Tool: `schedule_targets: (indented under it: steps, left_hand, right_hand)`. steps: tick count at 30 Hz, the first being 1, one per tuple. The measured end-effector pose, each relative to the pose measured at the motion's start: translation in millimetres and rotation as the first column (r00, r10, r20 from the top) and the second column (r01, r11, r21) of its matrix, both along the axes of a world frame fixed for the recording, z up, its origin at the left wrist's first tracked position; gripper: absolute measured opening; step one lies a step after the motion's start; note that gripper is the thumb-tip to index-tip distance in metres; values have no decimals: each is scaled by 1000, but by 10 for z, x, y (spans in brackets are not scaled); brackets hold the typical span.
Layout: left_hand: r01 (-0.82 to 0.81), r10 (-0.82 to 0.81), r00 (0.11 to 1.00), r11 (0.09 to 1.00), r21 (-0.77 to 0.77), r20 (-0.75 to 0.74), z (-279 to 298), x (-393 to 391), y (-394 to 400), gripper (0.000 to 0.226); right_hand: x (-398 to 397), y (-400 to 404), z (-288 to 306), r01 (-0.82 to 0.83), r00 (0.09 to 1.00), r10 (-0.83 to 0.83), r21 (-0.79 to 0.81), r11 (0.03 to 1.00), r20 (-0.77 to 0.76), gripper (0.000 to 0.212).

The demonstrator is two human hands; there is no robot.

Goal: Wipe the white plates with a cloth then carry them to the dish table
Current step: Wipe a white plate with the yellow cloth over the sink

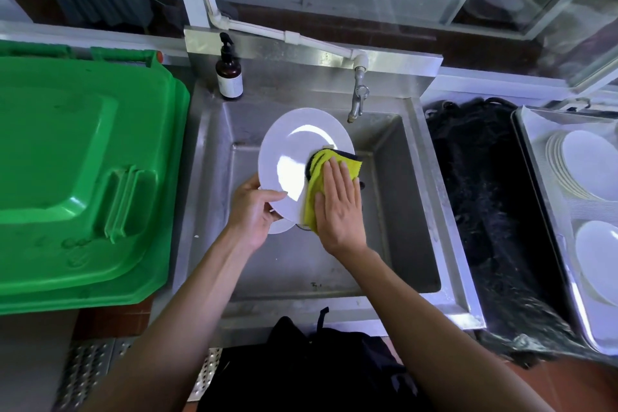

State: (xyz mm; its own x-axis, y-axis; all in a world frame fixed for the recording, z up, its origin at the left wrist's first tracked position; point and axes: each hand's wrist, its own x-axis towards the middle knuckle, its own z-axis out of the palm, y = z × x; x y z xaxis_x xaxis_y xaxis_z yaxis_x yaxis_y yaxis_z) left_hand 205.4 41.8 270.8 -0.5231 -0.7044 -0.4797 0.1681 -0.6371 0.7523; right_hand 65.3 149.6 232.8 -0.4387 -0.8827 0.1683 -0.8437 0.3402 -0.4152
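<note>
Over the steel sink point(401, 177) I hold a white plate point(294, 150), tilted, its face toward me. My left hand point(252, 211) grips its lower left rim, thumb on the face. A second white plate edge point(279, 227) shows under that hand. My right hand point(339, 207) lies flat, fingers together, pressing a yellow-green cloth point(317, 177) with a dark edge against the plate's lower right part. More white plates point(585, 164) are stacked on a metal tray point(535, 157) at the far right, with another plate point(598, 257) nearer me.
A green bin lid point(83, 177) fills the left side beside the sink. A brown pump bottle point(229, 77) stands at the sink's back left corner; a tap point(357, 97) hangs over the back. A black bag-lined bin point(485, 211) sits between sink and tray.
</note>
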Motion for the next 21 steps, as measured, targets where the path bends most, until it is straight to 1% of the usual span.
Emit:
schedule_targets:
  steps: [4,8,12,15,18,21]
  left_hand:
    - [61,-61,998,997,-45,11,1,47,-29,46]
    - [109,-107,994,992,-68,28,-17,103,-70,43]
    - [137,-134,990,988,-74,42,-27,181,-135,43]
    - [193,-188,981,975,-107,49,-30,273,-215,43]
    - [254,-242,965,957,-138,97,-17,341,-307,45]
    - [322,-297,942,931,-172,157,34,369,-373,44]
  right_hand:
    - [-136,-86,27,120,992,-122,49,992,34,56]
    - [-201,-178,126,200,974,-204,53,978,96,58]
    - [-216,-236,207,216,954,-220,45,975,202,59]
    - [-247,-254,243,220,929,-207,-8,975,308,61]
    - [-261,-251,256,232,885,-194,-40,972,424,65]
    - [-266,-247,280,256,841,-197,-50,965,504,68]
